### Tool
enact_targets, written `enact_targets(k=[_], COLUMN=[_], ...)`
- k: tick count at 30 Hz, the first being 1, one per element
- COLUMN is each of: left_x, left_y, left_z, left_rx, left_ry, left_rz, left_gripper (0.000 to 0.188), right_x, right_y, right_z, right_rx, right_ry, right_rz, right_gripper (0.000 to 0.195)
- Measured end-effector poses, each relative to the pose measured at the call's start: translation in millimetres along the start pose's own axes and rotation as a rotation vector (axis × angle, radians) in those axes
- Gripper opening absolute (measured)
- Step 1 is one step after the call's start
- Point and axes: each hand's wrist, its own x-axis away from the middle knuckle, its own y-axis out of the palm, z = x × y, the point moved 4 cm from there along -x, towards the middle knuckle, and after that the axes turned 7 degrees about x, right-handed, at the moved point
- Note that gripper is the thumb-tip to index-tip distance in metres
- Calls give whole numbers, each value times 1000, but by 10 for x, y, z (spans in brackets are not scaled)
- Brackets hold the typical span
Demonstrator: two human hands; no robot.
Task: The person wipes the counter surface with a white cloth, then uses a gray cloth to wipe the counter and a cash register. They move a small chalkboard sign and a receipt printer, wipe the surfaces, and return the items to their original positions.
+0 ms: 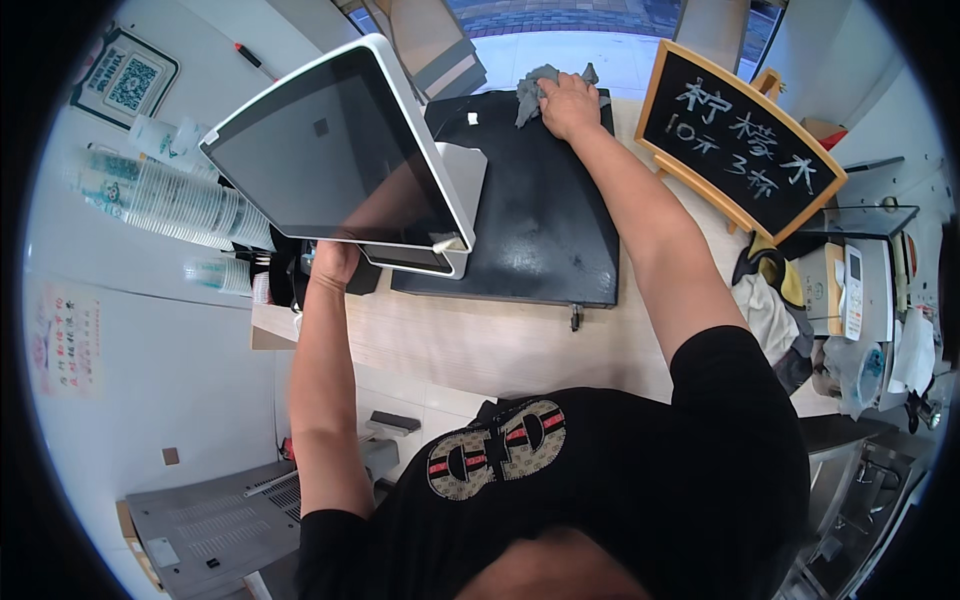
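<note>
My right hand presses down on a crumpled grey cloth at the far right corner of a black cash drawer. The drawer lies on a light wood counter, a key in the lock at its near side. A white-framed touchscreen terminal stands over the drawer's left part, its dark screen tilted. Below the screen's lower edge is my left hand; its fingers are hidden behind the terminal, so what they touch does not show.
Stacked plastic cups lean at the left beside a black holder. Right of the drawer stands a wood-framed chalkboard with handwriting. Farther right are bundled cloths, a white remote control and a plastic container.
</note>
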Motion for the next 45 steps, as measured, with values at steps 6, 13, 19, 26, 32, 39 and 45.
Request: enact_targets(k=[6, 13, 19, 26, 32, 39, 45], left_x=[148, 195, 219, 168, 175, 65, -33], left_y=[66, -237, -141, 9, 228, -73, -25], left_z=[-102, -191, -162, -86, -52, -38, -17], left_rx=[-21, 263, 77, -75, -98, -14, 38], left_ry=[-167, -250, -293, -264, -54, 15, 47], left_rz=[95, 353, 93, -42, 121, 4, 8], left_gripper=[57, 63, 61, 62, 60, 58, 56], right_x=[111, -509, -449, -182, 1176, 2394, 912], right_y=[289, 470, 456, 135, -365, -916, -229], right_z=[-727, -1482, -1122, 407, 402, -153, -324], right_rx=[-201, -282, -331, -244, -339, -400, -329], right_ry=[-413, -442, -527, -214, -342, -589, -359], right_rz=[21, -226, -73, 114, 29, -326, 51], right_gripper=[41, 42, 35, 34, 42, 43, 38])
